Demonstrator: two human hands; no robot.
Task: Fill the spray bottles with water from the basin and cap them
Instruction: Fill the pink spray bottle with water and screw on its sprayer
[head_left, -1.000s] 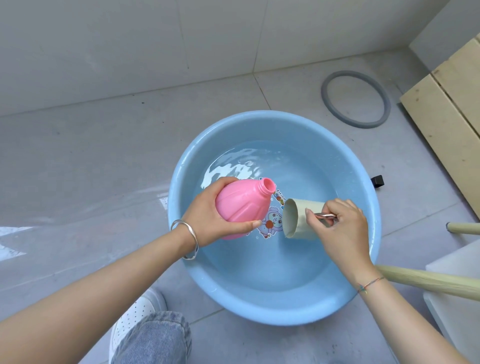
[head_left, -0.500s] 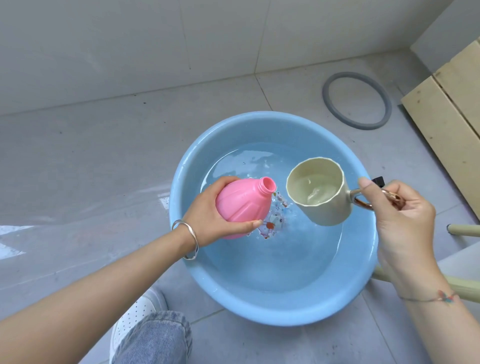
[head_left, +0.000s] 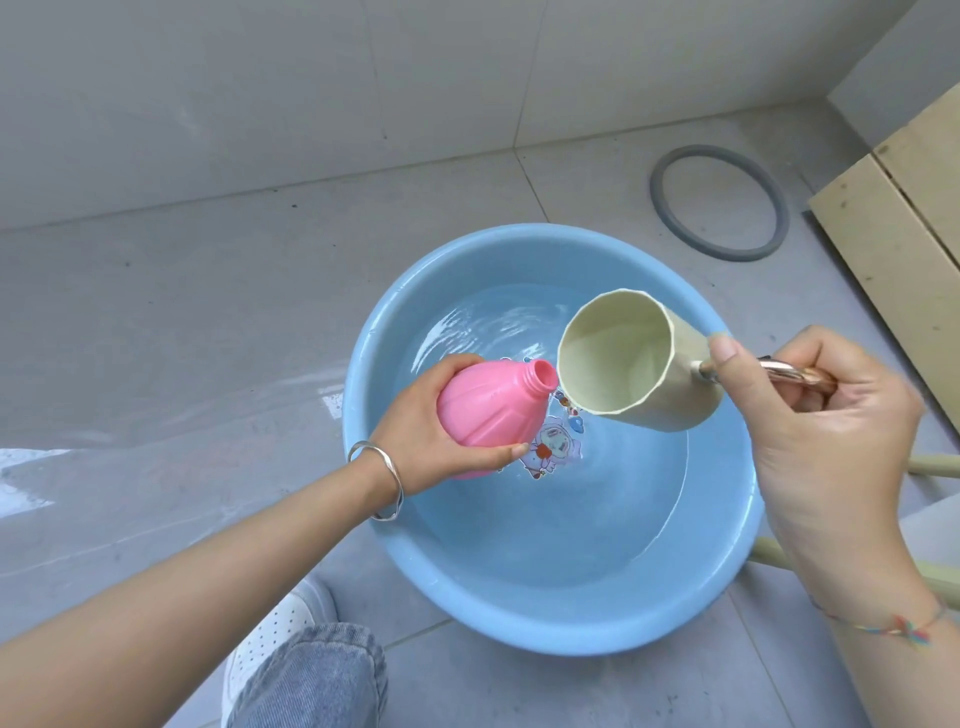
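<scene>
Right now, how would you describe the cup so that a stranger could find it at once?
Find the big blue basin of water on the grey floor. Above its right side the right hand holds a tilted cup by its metal handle, its mouth near the pink bottle. Nothing else there is pale cream.

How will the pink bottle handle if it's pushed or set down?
Probably light: the pink bottle looks like thin plastic, held tilted by the left hand alone. Its rounded body would likely roll if laid sideways. The uncapped neck could spill whatever is inside.
</scene>
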